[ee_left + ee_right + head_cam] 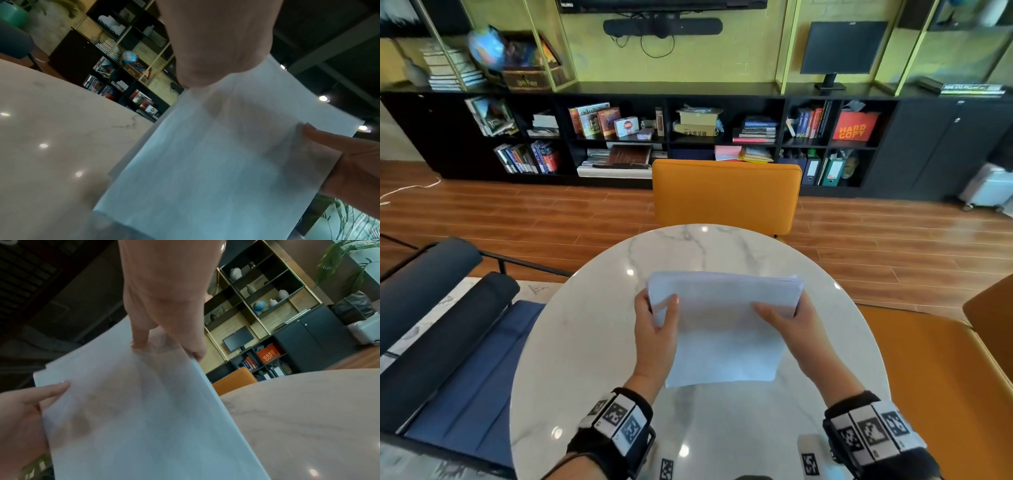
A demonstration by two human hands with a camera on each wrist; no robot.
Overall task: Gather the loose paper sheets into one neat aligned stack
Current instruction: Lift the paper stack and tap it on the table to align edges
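Sheets (726, 329) are gathered into one bundle, held tilted above the counter (585, 342): left hand (655, 330) pinches its left edge, right hand (787, 322) its right edge. Far edges look slightly fanned, so squaring seems the step in hand; next, tapping an edge on the counter should align them.

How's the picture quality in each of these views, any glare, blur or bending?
Head view: ceiling lights glare off the marble table; floorboards bow from the wide lens; the globe is smeared. Left wrist view: the paper stack is soft, its surroundings dim. Right wrist view: the same, with glare on the tabletop's lower corner.
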